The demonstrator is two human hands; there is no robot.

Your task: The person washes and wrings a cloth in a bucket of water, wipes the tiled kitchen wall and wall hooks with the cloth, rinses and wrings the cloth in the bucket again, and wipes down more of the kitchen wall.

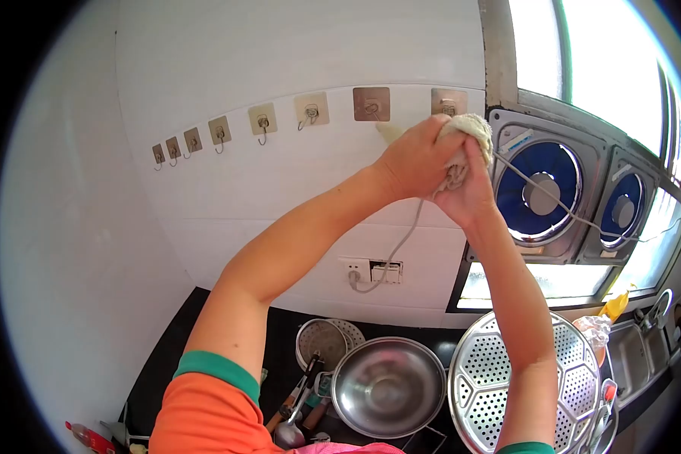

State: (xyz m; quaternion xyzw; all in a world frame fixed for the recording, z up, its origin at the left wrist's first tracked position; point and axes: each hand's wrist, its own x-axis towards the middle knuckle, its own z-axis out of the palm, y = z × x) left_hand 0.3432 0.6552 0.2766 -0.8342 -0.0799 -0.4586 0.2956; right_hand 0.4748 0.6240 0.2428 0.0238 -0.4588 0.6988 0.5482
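Observation:
A crumpled, off-white cloth is bunched between my two hands, raised high against the white tiled wall. My left hand grips it from the left side with its fingers closed. From below and the right, my right hand is closed around the same cloth, and the two hands touch. Just above them is a square adhesive hook plate, partly covered by the cloth. Another hook plate sits a little to the left, with a pale patch of wall smear or cloth below it that I cannot make out.
Several metal hooks line the wall leftward. Two exhaust fans sit under the window, a grey cable running to a socket. Below are a steel wok, a perforated steamer tray, a ladle and a sink.

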